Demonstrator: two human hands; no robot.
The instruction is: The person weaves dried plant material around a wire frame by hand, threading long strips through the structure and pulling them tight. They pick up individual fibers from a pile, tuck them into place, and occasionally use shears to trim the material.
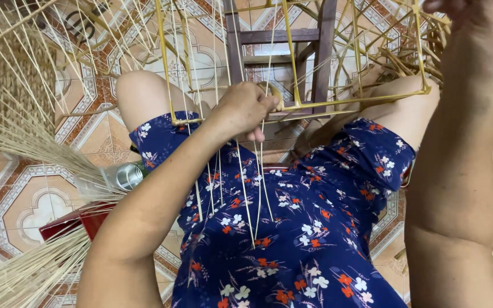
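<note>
Right hand (475, 23) cut off by top edge, fingers out of view; can't tell grip from here. Left hand (245, 108) fingertips curled behind yellow frame (298, 107), pinch on strands (241, 171) hidden. Wooden stool (283, 45) top cropped. Metal can (128, 175) half buried under straw bundle (35, 154). Red stool (72, 222) mostly behind my left forearm.

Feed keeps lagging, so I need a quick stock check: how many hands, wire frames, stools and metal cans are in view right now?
Hands: 2, left on the frame, right raised
Wire frame: 1
Wooden stool: 1
Metal can: 1
Total: 5
</note>
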